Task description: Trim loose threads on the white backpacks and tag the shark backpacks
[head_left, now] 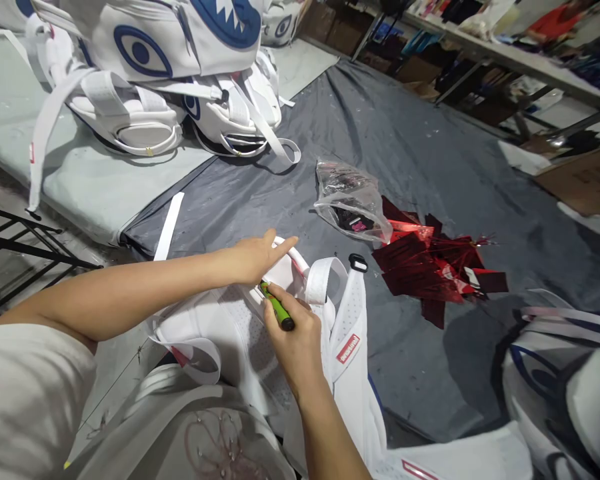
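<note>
A white backpack (230,333) lies back side up in front of me on the grey cloth (420,167). My left hand (255,257) rests on its top handle, fingers pressed together with the forefinger stretched out along the strap. My right hand (293,340) is closed round a small green tool with a black tip (279,309), its point at the seam under the handle. White shoulder straps (347,313) with a red label and a black buckle (358,262) spread to the right.
A pile of red foil tags (430,267) and a clear plastic bag (350,200) lie to the right. White bags with blue eye prints (150,60) are stacked at the back left. Another such bag (565,387) sits at lower right. Shelves run along the far right.
</note>
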The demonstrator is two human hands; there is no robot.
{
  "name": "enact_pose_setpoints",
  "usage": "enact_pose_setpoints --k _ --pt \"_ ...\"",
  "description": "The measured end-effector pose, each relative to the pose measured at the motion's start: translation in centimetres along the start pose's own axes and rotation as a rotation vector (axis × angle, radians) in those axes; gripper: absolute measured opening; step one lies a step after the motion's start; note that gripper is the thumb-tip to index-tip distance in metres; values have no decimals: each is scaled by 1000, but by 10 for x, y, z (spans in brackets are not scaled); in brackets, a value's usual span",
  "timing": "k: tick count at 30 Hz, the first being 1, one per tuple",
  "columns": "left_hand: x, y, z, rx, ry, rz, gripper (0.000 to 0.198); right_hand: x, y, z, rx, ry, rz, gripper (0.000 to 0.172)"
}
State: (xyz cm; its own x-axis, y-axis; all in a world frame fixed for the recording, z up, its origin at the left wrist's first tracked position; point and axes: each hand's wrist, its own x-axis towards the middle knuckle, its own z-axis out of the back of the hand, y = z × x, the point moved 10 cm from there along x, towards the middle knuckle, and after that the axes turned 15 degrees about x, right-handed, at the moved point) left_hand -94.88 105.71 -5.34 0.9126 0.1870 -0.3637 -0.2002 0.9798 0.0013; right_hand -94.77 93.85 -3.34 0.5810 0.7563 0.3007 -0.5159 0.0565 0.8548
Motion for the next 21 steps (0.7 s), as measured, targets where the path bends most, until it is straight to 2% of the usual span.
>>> enact_pose_setpoints --k 4,6,8,11,13,14,16,17,18,21 --pt "-7 -2 1 -7 -51 -3 89 -3 4 -9 19 4 27 25" --pt "-6 2 -2 7 -67 17 85 0 2 -12 3 35 -27 22" --pt "-1 7 -4 39 -75 22 85 3 3 -2 -61 25 -98 15" --pt "4 9 -8 55 -101 -12 88 0 25 37 48 -27 -54 11" --pt "5 11 -12 63 -105 -15 88 -6 34 82 172 -117 38 15" --pt "5 12 -15 74 -111 -1 88 -7 29 112 174 -209 71 17" --pt "4 15 -18 96 -133 26 88 -8 -5 176 18 -463 38 19" --pt "4 16 -19 102 -147 35 88 -5 -37 204 -132 -562 -86 20" --pt "4 17 -20 99 -160 43 88 -2 -77 227 -296 -601 -295 24" --pt "3 18 -20 57 -199 46 86 18 -170 270 -432 -587 -542 22"
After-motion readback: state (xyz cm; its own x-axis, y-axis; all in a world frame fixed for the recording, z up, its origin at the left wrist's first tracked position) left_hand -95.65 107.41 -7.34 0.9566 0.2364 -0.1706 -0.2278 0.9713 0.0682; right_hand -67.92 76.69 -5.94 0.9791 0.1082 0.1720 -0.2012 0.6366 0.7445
